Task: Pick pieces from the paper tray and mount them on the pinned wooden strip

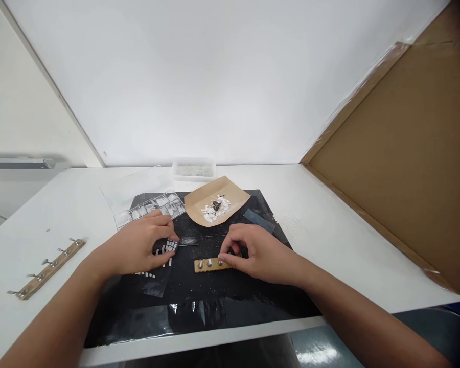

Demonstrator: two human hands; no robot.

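My left hand rests on the black mat. Its thumb and index finger close around the edges of a small dark sheet with rows of white rectangular pieces. More white pieces lie on a dark film beneath that hand. My right hand pinches at a metal stud on a short wooden strip; whatever is between its fingertips is too small to name. Two other metal studs stand on the strip's left part, one with a white piece on it. My right fingers cover the strip's right end.
Behind the hands sits a brown paper tray holding white scraps. A clear partitioned case and a white tub stand further back. A bluish strip lies right. Another wooden strip with metal clips lies far left. A cardboard panel borders the right.
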